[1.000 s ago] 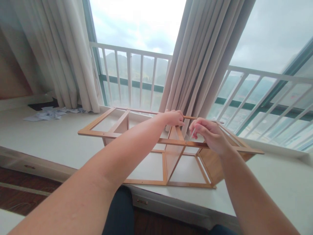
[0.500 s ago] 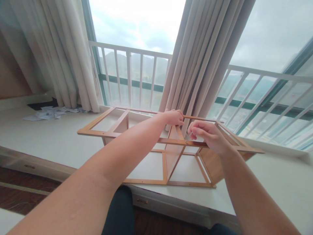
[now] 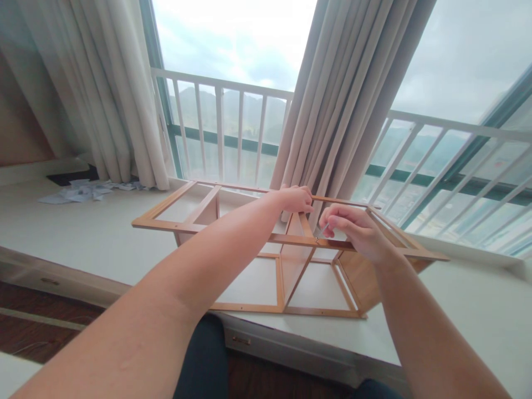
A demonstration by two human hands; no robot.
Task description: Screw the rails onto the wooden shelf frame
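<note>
White ledge bears a wooden frame; right hand holds thin rod.

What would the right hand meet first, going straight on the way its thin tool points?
Led by the thin tool, the right hand likely meets the near wooden rail; whether the tip already touches is unclear.

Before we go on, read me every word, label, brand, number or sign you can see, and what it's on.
No readable text anywhere in view.
Wooden frame: no lettering seen on the parts that show.
Thin tool in the right hand: too small to tell any marking.
Pale papers or packets: too blurred to tell any print.
</note>
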